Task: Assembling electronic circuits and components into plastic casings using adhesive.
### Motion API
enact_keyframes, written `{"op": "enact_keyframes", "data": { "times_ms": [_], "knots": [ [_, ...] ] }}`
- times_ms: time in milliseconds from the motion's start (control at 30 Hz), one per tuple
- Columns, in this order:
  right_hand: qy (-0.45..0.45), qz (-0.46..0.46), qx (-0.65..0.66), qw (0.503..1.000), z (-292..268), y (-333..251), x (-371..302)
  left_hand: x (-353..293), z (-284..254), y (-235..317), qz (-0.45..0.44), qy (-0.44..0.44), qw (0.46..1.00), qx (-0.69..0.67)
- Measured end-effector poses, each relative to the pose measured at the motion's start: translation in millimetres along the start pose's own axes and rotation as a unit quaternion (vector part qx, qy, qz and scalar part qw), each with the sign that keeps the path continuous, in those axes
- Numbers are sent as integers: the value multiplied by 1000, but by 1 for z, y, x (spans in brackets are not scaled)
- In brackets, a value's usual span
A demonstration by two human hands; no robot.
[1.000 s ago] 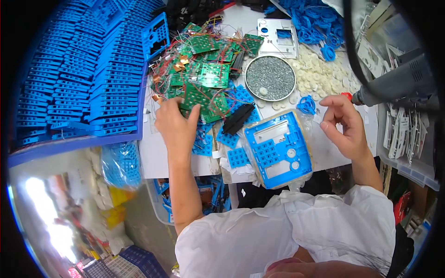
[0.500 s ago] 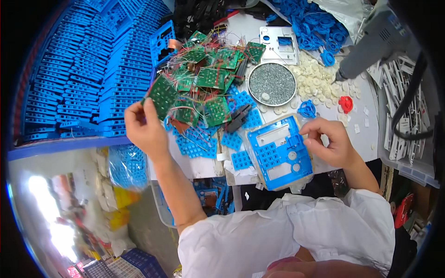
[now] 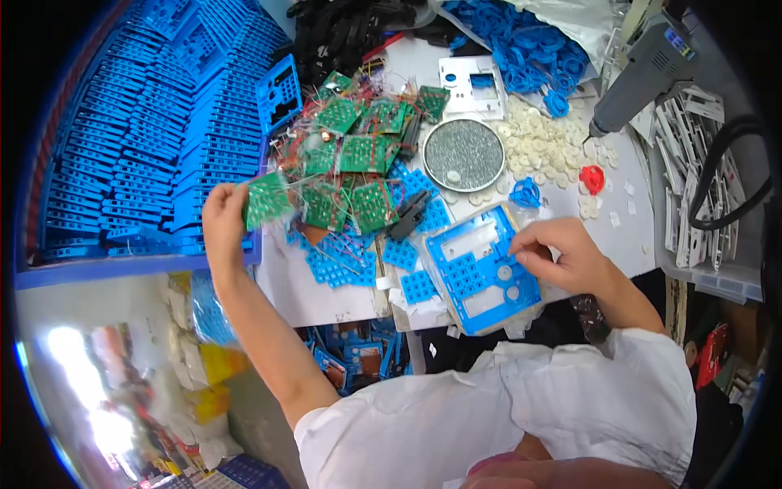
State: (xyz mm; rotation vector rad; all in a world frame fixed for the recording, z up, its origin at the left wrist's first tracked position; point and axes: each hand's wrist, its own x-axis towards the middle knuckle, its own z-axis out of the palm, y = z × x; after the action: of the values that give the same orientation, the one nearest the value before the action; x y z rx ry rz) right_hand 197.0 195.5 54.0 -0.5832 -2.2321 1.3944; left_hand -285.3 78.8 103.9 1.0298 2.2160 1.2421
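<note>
The work is judged to be partway: a green circuit board (image 3: 269, 201) is held clear of the blue housing (image 3: 491, 281), in which a keypad (image 3: 464, 275) is already seated but no board is seen. The circuit board is pinched by the left hand's (image 3: 224, 222) fingers, right of which wired boards (image 3: 366, 155) are heaped. The right hand's (image 3: 562, 254) fingers are curled, nearly closed, at the housing's right edge; contact cannot be confirmed.

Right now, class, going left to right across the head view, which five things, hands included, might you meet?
Left hand, held green circuit board, round dish of grey bits, right hand, white plastic panels.
</note>
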Motion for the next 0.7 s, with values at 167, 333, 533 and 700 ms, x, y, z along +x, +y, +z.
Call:
{"op": "enact_keyframes", "data": {
  "times_ms": [167, 333, 533, 700],
  "knots": [
    [-29, -19, -42, 999, 9, -4, -1, -2, -12, 3, -44, -16, 991, 124],
    [-23, -62, -53, 996, 5, 2, 11, -13, -30, 12, 34, 10, 994, -107],
    [-49, -53, -31, 997, 16, -9, 10, -10, -26, -28, 11, -33, 979, 203],
    [-51, -68, -43, 995, 21, -12, 9, -24, -13, -6, -67, -26, 996, 50]
  ]
}}
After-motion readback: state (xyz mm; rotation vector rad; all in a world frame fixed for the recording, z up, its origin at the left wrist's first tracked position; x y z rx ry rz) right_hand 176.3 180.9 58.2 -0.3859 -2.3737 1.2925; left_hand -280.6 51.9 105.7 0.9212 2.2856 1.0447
